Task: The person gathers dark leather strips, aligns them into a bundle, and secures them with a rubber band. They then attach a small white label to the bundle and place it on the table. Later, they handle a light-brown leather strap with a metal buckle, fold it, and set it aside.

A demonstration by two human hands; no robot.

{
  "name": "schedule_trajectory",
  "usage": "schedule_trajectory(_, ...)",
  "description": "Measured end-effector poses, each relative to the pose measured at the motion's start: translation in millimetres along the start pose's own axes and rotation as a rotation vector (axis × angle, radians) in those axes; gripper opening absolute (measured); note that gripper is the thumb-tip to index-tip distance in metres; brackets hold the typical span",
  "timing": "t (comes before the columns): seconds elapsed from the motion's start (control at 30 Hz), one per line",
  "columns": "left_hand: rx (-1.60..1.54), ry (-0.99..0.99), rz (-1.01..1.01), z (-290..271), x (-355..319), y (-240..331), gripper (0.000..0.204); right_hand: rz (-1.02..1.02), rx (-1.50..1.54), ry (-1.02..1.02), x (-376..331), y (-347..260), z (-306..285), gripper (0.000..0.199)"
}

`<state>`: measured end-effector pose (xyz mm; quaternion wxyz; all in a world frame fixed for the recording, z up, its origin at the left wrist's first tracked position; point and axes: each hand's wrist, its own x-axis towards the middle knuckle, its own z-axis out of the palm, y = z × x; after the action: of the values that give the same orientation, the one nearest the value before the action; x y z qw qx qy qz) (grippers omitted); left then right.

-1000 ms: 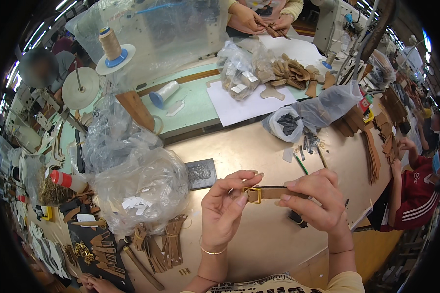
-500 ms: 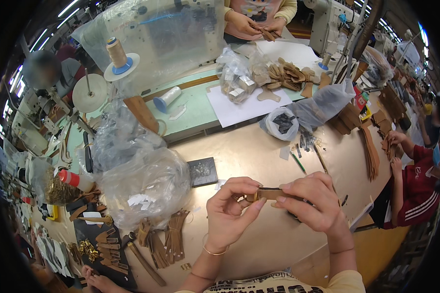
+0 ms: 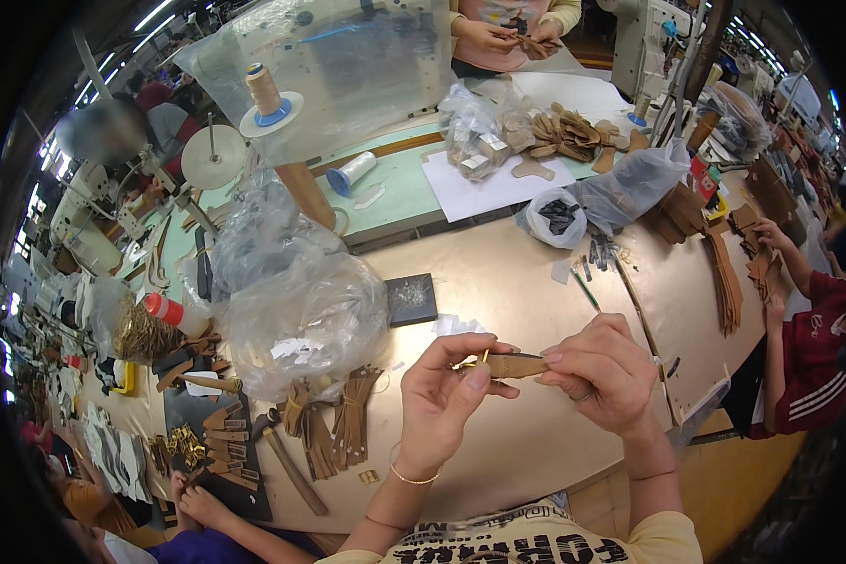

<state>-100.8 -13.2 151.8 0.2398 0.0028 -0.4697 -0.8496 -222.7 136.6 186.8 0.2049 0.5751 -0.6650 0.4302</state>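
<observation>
A short brown leather strap [image 3: 515,366] with a dark edge is stretched between my two hands, above the table. My left hand [image 3: 434,399] pinches its left end, where a small gold-coloured buckle [image 3: 484,358] shows between thumb and forefinger. The fingers of my right hand [image 3: 606,376] are closed on the strap's right end and cover its tip. Below my left wrist, a loose gold buckle [image 3: 369,477] lies on the tabletop.
Left of my hands lie strap bundles [image 3: 351,418], a hammer [image 3: 293,470] and a buckle pile [image 3: 186,446]. A clear plastic bag [image 3: 296,310] and a black block [image 3: 411,299] sit farther back. A co-worker's hands [image 3: 197,503] are at lower left; another person [image 3: 813,348] works at right.
My right hand has shifted its hold on the strap, which now shows more of its brown face. The gold buckle shows more plainly at my left fingertips. The whole view has shifted slightly.
</observation>
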Motion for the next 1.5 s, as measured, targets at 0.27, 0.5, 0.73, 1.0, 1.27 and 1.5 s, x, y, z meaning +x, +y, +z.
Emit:
schedule_trajectory(0.27, 0.040, 0.073, -0.117, 10, -12, 3, 0.028, 0.094, 0.056, 0.053, -10, -10, -2, 0.020)
schedule_trajectory(0.5, 0.146, 0.140, -0.112, 17, -16, 3, 0.032, 0.192, 0.108, 0.052, -13, -18, -4, 0.014)
schedule_trajectory(0.73, 0.069, 0.120, -0.142, 15, -18, 5, 0.028, 0.214, 0.118, 0.034, -14, -21, -6, 0.012)
schedule_trajectory(1.0, 0.048, 0.101, -0.245, 10, -17, 7, 0.031, 0.319, 0.169, 0.029, -18, -24, -3, 0.011)
schedule_trajectory(1.27, 0.079, 0.001, -0.277, 7, -19, 4, 0.033, 0.344, 0.205, 0.087, -20, -18, 2, 0.016)
schedule_trajectory(1.5, -0.027, 0.093, -0.235, 6, -18, -5, 0.031, 0.085, -0.175, 0.112, -28, -30, 8, 0.031)
